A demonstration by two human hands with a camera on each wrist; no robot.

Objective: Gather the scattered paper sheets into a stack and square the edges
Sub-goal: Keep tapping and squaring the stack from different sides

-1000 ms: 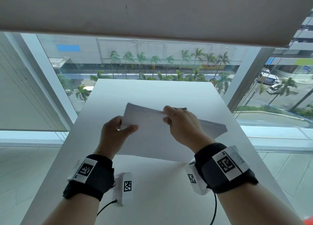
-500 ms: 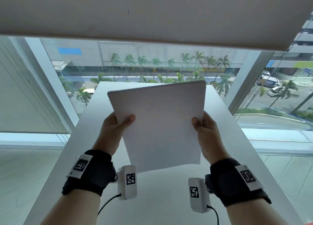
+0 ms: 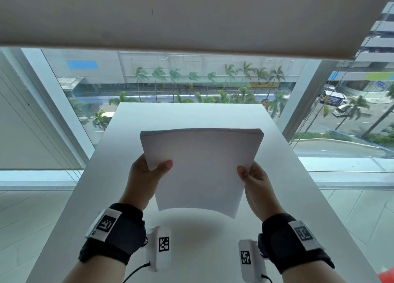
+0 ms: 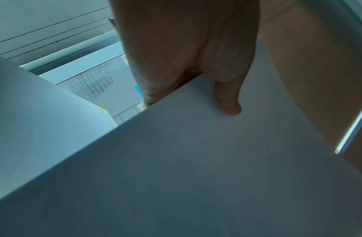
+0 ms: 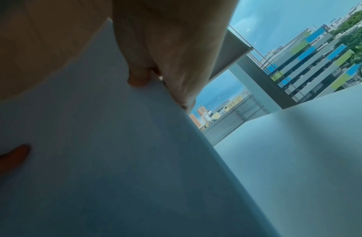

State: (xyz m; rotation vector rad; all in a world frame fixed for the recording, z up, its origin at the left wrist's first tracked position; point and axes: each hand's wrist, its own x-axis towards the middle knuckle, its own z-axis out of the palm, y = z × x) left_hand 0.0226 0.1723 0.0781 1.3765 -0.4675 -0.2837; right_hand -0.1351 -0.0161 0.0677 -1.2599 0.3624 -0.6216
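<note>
A stack of white paper sheets [image 3: 202,167] stands nearly upright over the white table [image 3: 287,197], its lower edge bowed and at or just above the surface. My left hand [image 3: 147,176] grips the stack's left edge, thumb on the near face. My right hand [image 3: 254,180] grips the right edge the same way. In the left wrist view the thumb presses the paper stack [image 4: 196,160]. The right wrist view shows the thumb and fingers pinching the edge of the paper stack [image 5: 115,160]. Fingers behind the sheets are hidden.
The narrow white table runs toward a large window [image 3: 191,80] with a lowered blind [image 3: 191,16] above. Table edges fall away to the tiled floor [image 3: 32,218] on both sides. A red object [image 3: 386,276] peeks in at the bottom right corner.
The sheets were lying tilted on the table under both hands, then were lifted upright. Since half a second ago the stack has come lower and straighter, its top edges now aligned.
</note>
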